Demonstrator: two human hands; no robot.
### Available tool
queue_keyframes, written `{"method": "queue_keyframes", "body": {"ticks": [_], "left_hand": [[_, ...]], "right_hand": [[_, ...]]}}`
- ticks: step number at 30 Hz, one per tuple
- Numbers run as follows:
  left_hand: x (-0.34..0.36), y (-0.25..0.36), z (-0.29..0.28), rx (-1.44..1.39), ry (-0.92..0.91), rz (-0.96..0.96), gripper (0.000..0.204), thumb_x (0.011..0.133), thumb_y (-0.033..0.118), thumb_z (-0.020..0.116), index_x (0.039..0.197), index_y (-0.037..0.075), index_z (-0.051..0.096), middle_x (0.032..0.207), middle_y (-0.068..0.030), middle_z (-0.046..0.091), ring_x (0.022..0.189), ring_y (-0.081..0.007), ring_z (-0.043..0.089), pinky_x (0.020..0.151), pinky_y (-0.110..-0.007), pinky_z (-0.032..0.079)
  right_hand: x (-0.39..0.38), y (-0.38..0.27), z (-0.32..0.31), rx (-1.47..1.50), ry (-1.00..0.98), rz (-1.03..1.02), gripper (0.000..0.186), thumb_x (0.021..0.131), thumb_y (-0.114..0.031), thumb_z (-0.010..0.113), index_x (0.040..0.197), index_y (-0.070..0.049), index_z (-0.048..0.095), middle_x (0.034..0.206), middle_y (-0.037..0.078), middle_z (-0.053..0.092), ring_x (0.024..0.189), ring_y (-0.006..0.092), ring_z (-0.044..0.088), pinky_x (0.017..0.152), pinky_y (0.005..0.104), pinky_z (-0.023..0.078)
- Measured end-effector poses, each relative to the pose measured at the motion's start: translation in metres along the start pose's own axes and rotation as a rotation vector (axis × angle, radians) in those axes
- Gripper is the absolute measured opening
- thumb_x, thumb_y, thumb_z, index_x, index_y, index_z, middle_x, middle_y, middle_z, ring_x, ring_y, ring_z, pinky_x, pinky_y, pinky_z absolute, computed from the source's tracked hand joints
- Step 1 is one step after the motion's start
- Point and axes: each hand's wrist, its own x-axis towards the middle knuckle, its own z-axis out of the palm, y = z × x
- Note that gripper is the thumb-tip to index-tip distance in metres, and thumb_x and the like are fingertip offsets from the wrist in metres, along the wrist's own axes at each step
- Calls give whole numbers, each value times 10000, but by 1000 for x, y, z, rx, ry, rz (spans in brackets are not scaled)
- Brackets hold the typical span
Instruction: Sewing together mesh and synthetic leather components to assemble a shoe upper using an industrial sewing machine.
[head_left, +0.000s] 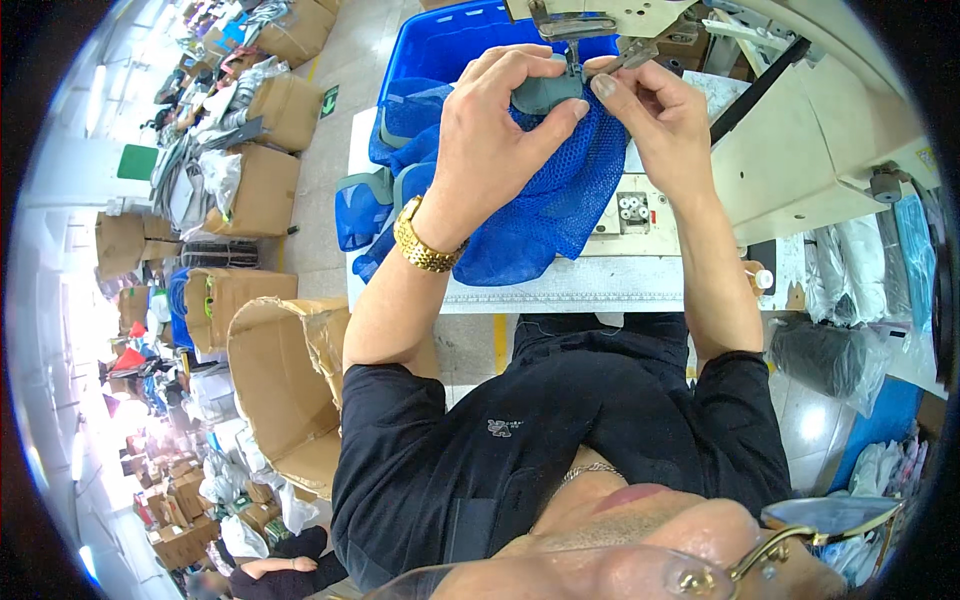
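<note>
My left hand (490, 130), with a gold-coloured watch on its wrist, grips a grey-green piece (540, 92) from above and left, beside the presser foot (572, 62) of a cream sewing machine (805, 130). My right hand (655, 125) pinches the edge of the work just right of the foot, thumb and forefinger together. Blue mesh fabric (550, 225) hangs from the piece between my hands and drapes over the white table (480, 298). More blue pieces with grey-green parts (360, 215) lie to the left, in and around a blue plastic bin (420, 35).
An open cardboard box (280, 390) stands at my lower left, near piled boxes and bags (285, 110) along the left. Bundles in plastic (845, 265) and a small bottle (760, 278) are at the right. Another person (280, 565) is at the lower left.
</note>
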Motion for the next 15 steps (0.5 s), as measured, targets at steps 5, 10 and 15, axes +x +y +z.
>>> {"method": "queue_keyframes", "body": {"ticks": [5,10,15], "left_hand": [[-2,0,3,47,21,29,300,751,185,795,976,20,685,1048,-135,684,979,-285,649,849,-358,513],[5,-11,-14,-245,-133,-157,187,886,158,689,1036,50,716,1116,-105,689,1026,-235,651,865,-349,510],[4,-24,-10,-476,-194,-233,216,889,150,707,1088,66,687,1185,-89,675,1119,-183,616,961,-336,476]], "right_hand": [[-30,-5,11,68,-3,82,381,912,-82,651,1278,0,585,727,-3,594,666,52,564,599,202,446],[-36,-12,9,93,-26,142,422,905,-77,665,1305,9,561,760,8,621,685,57,578,630,202,471],[-36,-13,23,117,19,171,507,872,-130,721,1315,27,529,796,39,663,692,76,605,633,220,494]]}}
